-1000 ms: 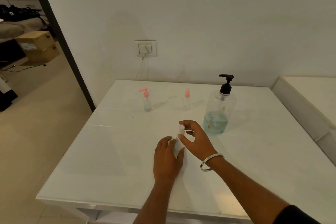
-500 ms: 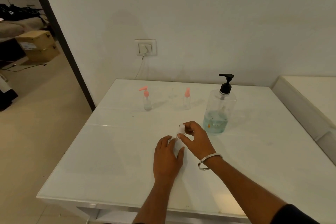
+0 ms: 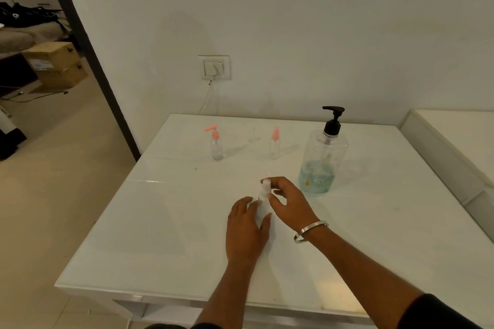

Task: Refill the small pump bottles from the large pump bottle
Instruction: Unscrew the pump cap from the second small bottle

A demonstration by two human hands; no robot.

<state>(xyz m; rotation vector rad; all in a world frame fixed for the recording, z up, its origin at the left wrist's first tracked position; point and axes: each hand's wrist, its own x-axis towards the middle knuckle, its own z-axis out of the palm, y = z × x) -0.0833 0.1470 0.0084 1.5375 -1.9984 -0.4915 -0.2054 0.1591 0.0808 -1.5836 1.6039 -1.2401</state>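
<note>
A small white bottle [image 3: 262, 207] stands upright near the middle of the white table [image 3: 171, 235]. My left hand [image 3: 247, 232] wraps around its body. My right hand [image 3: 290, 203] pinches the white cap [image 3: 266, 185] at its top between thumb and fingers. The large clear pump bottle [image 3: 322, 157], with a black pump and a little blue liquid at the bottom, stands just right of my hands. Two small clear bottles with pink tops stand farther back: a pump bottle [image 3: 215, 145] on the left and another small bottle [image 3: 274, 145] in the middle.
A white wall with a socket [image 3: 214, 67] and a hanging cable lies behind the table. A second white surface [image 3: 459, 139] adjoins on the right. To the left a doorway opens onto a tiled floor with cardboard boxes [image 3: 54, 64].
My right hand's fingers have shifted slightly around the cap of the small white bottle. My left hand and the other bottles have stayed in place.
</note>
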